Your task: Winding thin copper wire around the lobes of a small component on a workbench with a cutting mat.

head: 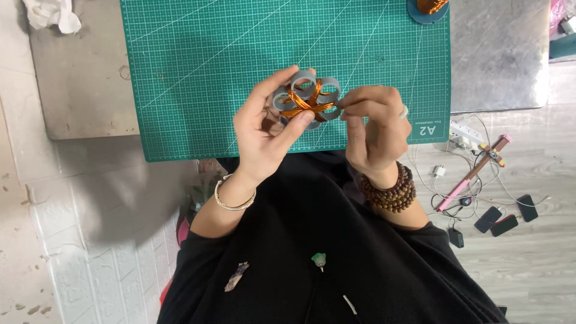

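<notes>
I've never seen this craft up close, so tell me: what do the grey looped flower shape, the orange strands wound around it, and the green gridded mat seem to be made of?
The grey looped flower shape looks like matte plastic or card strip: flat, dull, evenly curved. The orange strands look like copper wire, thin with a metallic glint, possibly enamelled. The green gridded mat looks like rubbery vinyl, with a matte surface and printed white lines.

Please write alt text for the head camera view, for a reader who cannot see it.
Two bare hands hold a grey flower-shaped ring form wound with copper wire above a green cutting mat. The left hand grips it; the right hand pinches its edge.
</notes>
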